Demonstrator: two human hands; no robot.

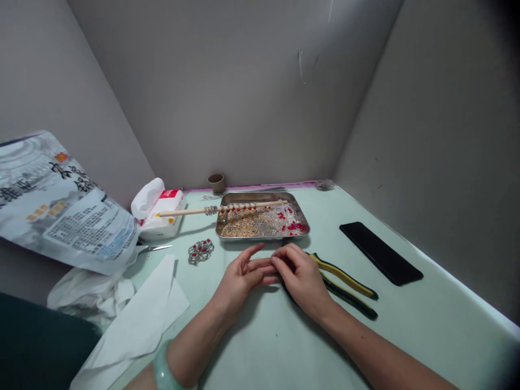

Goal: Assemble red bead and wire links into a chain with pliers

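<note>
My left hand (244, 276) and my right hand (300, 273) meet on the pale green table (406, 325), just in front of a metal tray (303, 234). Their fingertips pinch together around something too small to make out. The tray holds gold and red beads. A wooden stick (187, 212) strung with red beads lies across its top rim. Yellow-and-green-handled pliers (345, 279) lie beside and partly under my right hand. A small beaded piece with red stones (200, 251) rests left of my left hand.
A black phone (379, 252) lies on the right. A tissue pack (159, 214), a printed bag (60, 211), white paper sheets (150, 309), a plastic bag and small scissors (156, 248) crowd the left. A small brown cup (216, 182) stands at the back. Grey walls enclose the table.
</note>
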